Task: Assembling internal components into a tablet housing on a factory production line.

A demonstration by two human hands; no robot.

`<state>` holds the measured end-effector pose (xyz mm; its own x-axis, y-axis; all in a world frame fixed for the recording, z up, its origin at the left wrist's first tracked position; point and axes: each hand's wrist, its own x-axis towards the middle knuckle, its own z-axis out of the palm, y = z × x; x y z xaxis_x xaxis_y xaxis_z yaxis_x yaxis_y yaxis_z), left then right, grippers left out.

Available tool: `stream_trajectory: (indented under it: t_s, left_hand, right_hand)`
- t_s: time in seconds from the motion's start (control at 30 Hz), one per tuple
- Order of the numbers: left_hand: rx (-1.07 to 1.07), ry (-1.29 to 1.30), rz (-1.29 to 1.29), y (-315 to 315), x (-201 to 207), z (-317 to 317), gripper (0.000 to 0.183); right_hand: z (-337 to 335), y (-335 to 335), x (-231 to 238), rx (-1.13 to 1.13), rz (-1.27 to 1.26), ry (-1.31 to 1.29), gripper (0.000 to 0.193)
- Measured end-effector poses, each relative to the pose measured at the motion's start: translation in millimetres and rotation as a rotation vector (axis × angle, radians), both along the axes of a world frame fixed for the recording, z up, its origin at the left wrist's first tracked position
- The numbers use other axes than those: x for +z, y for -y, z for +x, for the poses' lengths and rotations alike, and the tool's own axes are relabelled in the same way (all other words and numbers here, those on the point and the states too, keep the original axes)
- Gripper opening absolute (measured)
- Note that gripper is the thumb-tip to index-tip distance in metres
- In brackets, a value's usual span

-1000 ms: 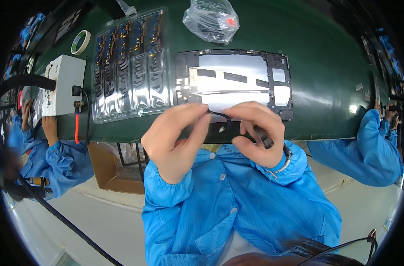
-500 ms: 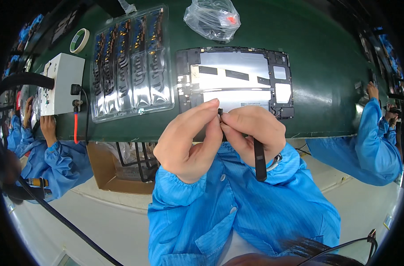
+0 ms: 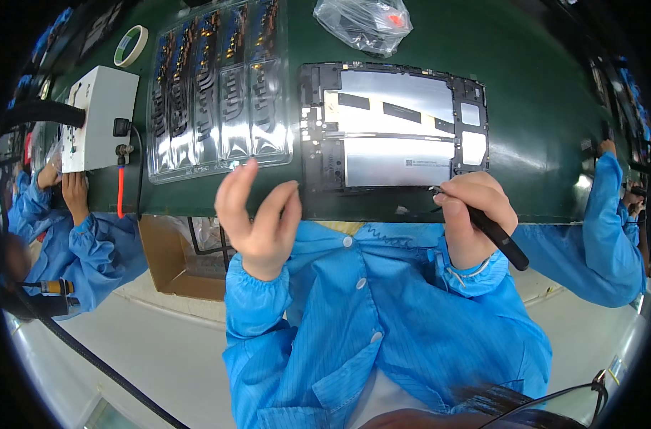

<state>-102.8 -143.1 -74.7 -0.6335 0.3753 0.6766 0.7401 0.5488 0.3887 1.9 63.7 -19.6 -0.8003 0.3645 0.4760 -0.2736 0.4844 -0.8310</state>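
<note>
My left hand (image 3: 257,225) is raised over the table's near edge, below the clear tray; its fingers are spread and nothing shows between them. My right hand (image 3: 475,214) grips black tweezers (image 3: 498,237), their handle slanting down to the right. Their tips are close to the near edge of an opened tablet (image 3: 324,157), with something tiny and pale at the tips that I cannot make out. Lying flat, the tablet shows silver battery panels, black strips and a dark frame.
Left of the tablet lies a clear plastic tray (image 3: 222,161) of dark flex parts. Beyond stand a white box (image 3: 100,118) with hoses, a tape roll (image 3: 131,46) and a plastic bag (image 3: 365,25). A cardboard box (image 3: 171,264) is below the table edge. Co-workers sit at both sides.
My hands, which met over the tablet's near edge around a small dark piece, have parted. The left moved left and opened; the right moved right with the tweezers. The view shifted slightly.
</note>
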Motion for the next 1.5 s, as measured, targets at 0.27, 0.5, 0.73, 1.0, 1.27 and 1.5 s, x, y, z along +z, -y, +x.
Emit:
stream_trajectory:
  t_s: [0.27,0.5,0.73,1.0,1.27,1.5]
  left_hand:
    - [0.286,-0.020,0.019,29.5,-12.6,-18.2,0.017]
    - [0.297,-0.119,-0.146,29.6,-13.3,-39.1,0.018]
    - [0.260,-0.114,-0.551,37.8,-6.6,-34.7,0.016]
    - [-0.182,0.176,-0.260,-37.7,57.0,-40.1,0.015]
    - [-0.519,0.224,-0.040,-154.0,25.3,-93.4,0.021]
    - [-0.524,0.317,0.004,-150.7,15.4,-95.4,0.032]
  right_hand:
    - [0.5,-9.3,-2.8,-0.055,0.037,-0.006,0.020]
    - [-3.6,-11.3,-5.2,-0.051,-0.020,-0.015,0.018]
    - [5.1,-54.1,-0.1,-0.218,0.070,0.028,0.015]
    - [-44.9,-113.0,21.9,-0.242,0.660,0.111,0.022]
    - [-93.1,-92.8,-32.0,-0.012,0.993,0.142,0.024]
    - [-91.9,-87.7,-30.0,0.010,1.095,0.176,0.023]
